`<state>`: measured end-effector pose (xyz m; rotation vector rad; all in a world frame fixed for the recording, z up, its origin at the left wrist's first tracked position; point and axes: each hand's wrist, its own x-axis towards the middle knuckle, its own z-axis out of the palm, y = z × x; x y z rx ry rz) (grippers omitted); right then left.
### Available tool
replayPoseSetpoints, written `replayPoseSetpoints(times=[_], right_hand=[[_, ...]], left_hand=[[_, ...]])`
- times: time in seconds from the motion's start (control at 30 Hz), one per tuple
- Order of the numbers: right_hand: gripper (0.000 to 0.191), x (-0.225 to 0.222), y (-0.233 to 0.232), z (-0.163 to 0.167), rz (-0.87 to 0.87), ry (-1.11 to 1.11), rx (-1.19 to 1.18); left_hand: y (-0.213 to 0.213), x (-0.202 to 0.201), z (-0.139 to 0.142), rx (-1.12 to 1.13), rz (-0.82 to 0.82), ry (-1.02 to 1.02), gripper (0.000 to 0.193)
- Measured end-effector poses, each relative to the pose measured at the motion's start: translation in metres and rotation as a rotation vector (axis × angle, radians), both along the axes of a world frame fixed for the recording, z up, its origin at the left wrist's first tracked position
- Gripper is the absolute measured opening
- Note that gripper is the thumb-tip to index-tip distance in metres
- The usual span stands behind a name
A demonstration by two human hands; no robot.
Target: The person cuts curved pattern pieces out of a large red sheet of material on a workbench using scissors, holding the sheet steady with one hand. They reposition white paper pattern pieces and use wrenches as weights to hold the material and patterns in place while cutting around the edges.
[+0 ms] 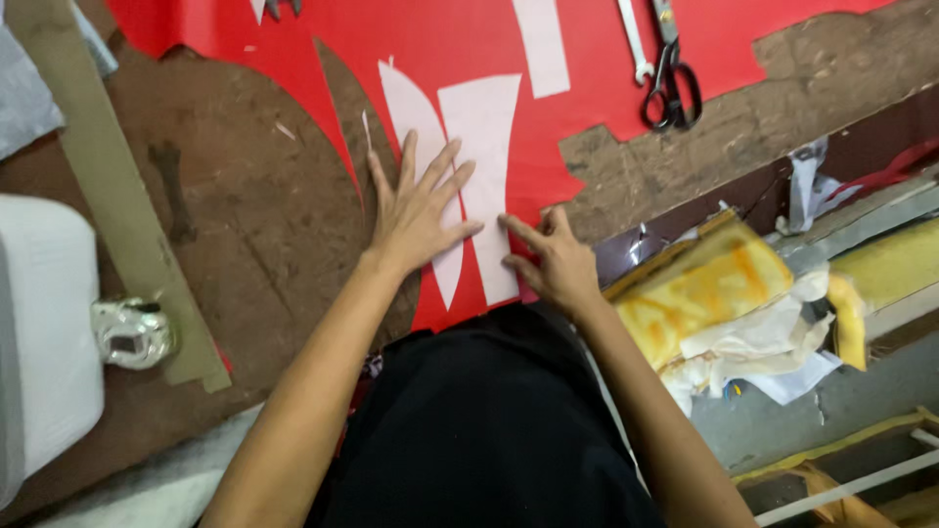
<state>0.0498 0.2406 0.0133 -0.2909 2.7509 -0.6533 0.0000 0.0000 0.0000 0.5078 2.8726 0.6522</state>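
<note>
White paper pattern [486, 166] apparently under fingers [442, 176].

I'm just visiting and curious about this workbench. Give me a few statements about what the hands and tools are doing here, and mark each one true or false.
1. The left hand lies flat with fingers spread on the white paper patterns. True.
2. The right hand holds the scissors. False: the scissors lie untouched on the red sheet, away from both hands.
3. The right hand touches the edge of a white pattern piece with its fingertips. True.
4. The patterns lie on a blue sheet. False: the sheet is red.
5. A yellow bundle sits to the right of the right hand. True.
</note>
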Motion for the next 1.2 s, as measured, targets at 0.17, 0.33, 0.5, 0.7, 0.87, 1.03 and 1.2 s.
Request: replayPoseSetpoints(times=[0.17,0.33,0.5,0.7,0.87,1.03,1.2], right_hand=[[0.059,-0.001,0.005,0.01,0.001,0.034,-0.074],[0.06,-0.007,0.011,0.018,-0.049,0.012,-0.08],[0.07,-0.012,0.007,0.023,-0.02,-0.036,-0.025],[0.071,-0.015,0.001,0.03,0.029,-0.061,0.052],[0.071,-0.017,0.003,0.03,0.039,-0.052,0.05],[0.072,-0.017,0.002,0.03,0.058,-0.054,0.055],[0.068,-0.015,0.001,0.03,0.071,-0.07,0.091]], left_hand=[[-0.002,0.004,-0.001,-0.001,-0.013,-0.01,0.085],[-0.001,0.002,0.002,-0.007,0.006,-0.03,0.087],[0.0,0.004,0.0,-0.016,0.022,-0.046,0.087],[-0.018,0.008,-0.005,0.025,0.092,0.036,0.083],[-0.042,0.013,-0.003,0.061,0.171,0.02,0.086],[-0.051,0.018,-0.005,0.058,0.174,0.007,0.084],[-0.058,0.021,-0.009,0.079,0.161,0.047,0.085]])
